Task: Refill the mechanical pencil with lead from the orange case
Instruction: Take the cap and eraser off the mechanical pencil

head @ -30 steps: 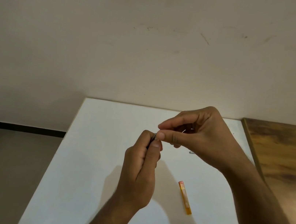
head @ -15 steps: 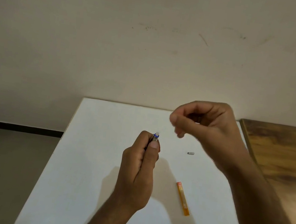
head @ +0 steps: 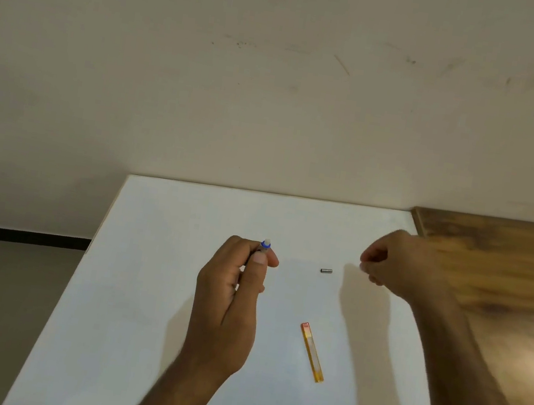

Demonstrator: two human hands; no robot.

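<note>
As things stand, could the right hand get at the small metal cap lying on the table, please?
Probably yes: the right hand hovers just beside the small metal cap, with only bare white table between them.

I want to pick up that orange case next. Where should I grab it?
Pinch the orange case across its two long edges near the middle, coming straight down from above. It lies flat on the white table, thin and long, so nothing can slip under it. Nothing lies close beside it; the left hand is a little way off.
</note>
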